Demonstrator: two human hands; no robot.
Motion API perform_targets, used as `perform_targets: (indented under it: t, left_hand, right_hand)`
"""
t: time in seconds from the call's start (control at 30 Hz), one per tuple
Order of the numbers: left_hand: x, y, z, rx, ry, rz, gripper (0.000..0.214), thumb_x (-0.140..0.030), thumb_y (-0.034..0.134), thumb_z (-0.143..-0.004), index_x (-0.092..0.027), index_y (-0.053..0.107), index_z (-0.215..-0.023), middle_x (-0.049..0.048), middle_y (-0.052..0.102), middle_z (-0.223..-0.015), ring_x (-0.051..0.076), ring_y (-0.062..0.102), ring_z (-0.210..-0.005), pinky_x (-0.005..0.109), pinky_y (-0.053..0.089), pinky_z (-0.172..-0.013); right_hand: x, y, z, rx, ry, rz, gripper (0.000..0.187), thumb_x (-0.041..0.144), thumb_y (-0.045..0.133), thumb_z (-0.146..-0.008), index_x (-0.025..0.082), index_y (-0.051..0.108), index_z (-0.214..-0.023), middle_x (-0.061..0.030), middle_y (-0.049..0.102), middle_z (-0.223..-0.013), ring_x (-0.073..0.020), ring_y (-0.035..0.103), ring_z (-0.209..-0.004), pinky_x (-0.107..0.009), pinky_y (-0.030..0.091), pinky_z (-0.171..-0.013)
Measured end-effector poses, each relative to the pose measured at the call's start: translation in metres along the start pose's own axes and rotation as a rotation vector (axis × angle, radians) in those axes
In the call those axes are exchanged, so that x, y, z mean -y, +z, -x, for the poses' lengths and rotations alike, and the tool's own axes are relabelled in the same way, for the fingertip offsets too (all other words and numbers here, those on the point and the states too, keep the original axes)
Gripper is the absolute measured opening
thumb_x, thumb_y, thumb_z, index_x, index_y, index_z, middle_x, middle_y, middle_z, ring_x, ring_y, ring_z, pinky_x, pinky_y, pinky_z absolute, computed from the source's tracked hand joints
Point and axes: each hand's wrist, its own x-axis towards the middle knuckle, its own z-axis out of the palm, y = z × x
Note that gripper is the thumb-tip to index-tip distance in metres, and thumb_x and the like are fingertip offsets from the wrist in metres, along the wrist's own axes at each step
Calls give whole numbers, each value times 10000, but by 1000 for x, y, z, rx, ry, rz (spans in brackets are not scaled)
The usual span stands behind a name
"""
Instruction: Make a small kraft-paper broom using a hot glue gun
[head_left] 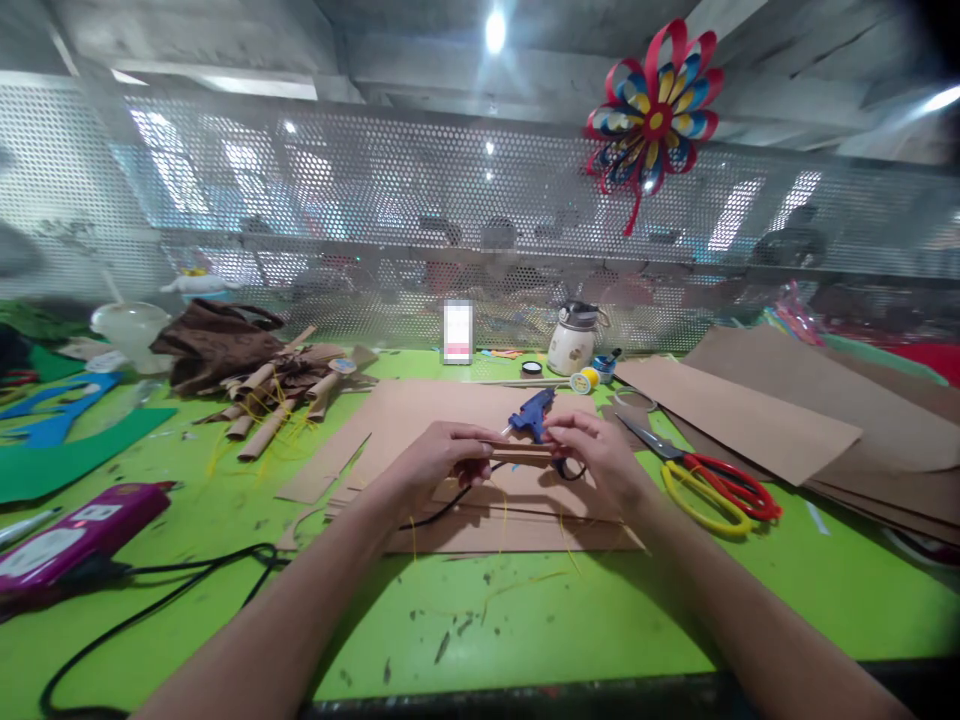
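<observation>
Bench (450, 690) was lime green with dark flecks (442, 648). Glue gun (533, 412) was blue. Cardboard strip (517, 450) was plain brown. Scissors (697, 464) had one red, one yellow handle. Thread spool (585, 381) showed yellow. Flower (656, 120) showed red, blue and yellow loops.

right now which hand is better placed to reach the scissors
Probably the right hand: the scissors lie to its right, farther from the left hand. Both hands hold the brown paper strip, so the right would likely release first.
</observation>
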Motion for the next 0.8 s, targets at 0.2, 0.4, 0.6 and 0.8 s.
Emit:
perform_targets:
  t: [0.2, 0.4, 0.6, 0.8]
  left_hand:
    - [1, -6, -2, -9, 16, -15, 275, -234, 611, -733, -105, 716, -951, 15, 588, -570, 91, 463, -490, 234, 364, -490]
    - [9, -21, -8, -21, 8, -18, 318, -242, 593, -752, -112, 710, -1017, 21, 581, -583, 89, 474, -494, 214, 353, -464]
    - [10, -23, -9, 15, -27, -39, 244, -201, 614, -742, -131, 727, -947, 13, 589, -567, 81, 461, -485, 209, 356, -473]
    - [2, -16, -5, 35, -55, -113, 235, -184, 572, -764, -147, 730, -933, -12, 554, -512, 81, 444, -463, 204, 328, -454]
  right_hand:
    - [-1, -17, -15, -183, -81, 52, 181, 345, 721, -647, 182, 644, -654, -15, 608, -640, -150, 525, -597, -316, 435, -611]
    - [-14, -30, -26, -279, -140, 148, 220, 381, 696, -656, 190, 606, -594, 11, 548, -539, -137, 485, -525, -307, 409, -574]
    - [-15, -38, -35, -330, -166, 360, 348, 528, 618, -718, 193, 607, -625, 6, 522, -503, -139, 459, -475, -295, 372, -517]
    - [-8, -22, -48, -224, -200, 811, 351, 510, 684, -680, 200, 586, -550, -72, 635, -632, -245, 582, -725, -331, 394, -662]
